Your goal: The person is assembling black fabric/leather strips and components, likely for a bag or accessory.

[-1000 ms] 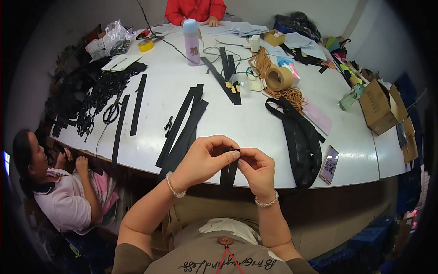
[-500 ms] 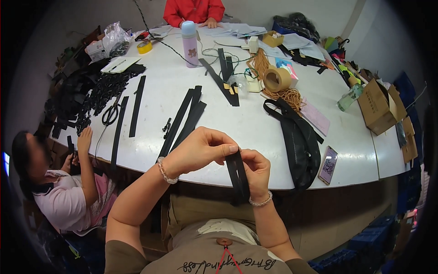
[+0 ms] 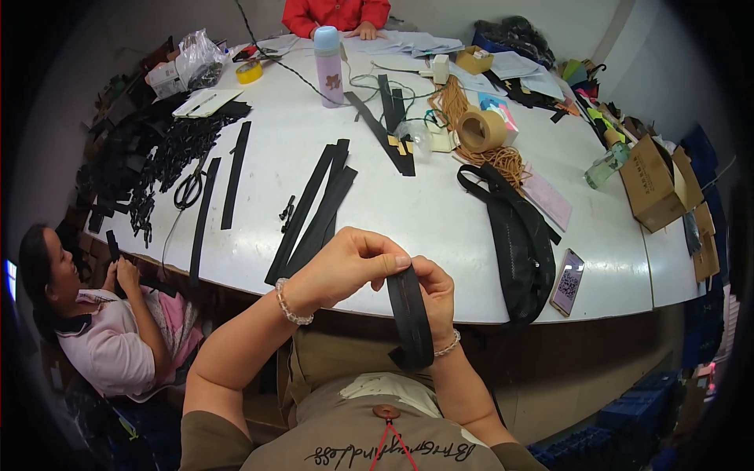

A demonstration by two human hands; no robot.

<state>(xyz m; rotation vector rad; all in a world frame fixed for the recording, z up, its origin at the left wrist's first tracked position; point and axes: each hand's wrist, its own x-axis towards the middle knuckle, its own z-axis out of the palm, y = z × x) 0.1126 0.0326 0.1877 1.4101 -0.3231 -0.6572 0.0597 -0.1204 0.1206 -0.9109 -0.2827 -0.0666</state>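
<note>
A black zipper [image 3: 411, 318] hangs in front of me at the table's near edge, its top end pinched between my two hands. My left hand [image 3: 349, 263] is closed, thumb and forefinger meeting at that end. On the other side, my right hand [image 3: 436, 290] holds the zipper too, its fingers partly hidden behind the tape. The lower end bends back toward my lap. Beyond my left hand, several black zipper strips [image 3: 306, 216] lie on the white table [image 3: 408, 208], beside some small black zipper pulls [image 3: 287, 213].
To the right are a black bag [image 3: 518, 243], a phone [image 3: 567, 282] and a cardboard box [image 3: 658, 184]. Scissors [image 3: 188, 188] and a heap of black pulls [image 3: 169, 145] lie left. A bottle [image 3: 329, 71] stands farther back. One co-worker sits left; another, in red, opposite.
The zipper has turned and its lower end now curls toward me. My hands stay together at its top. The left co-worker's hand has left the table and joined the other on a black strip.
</note>
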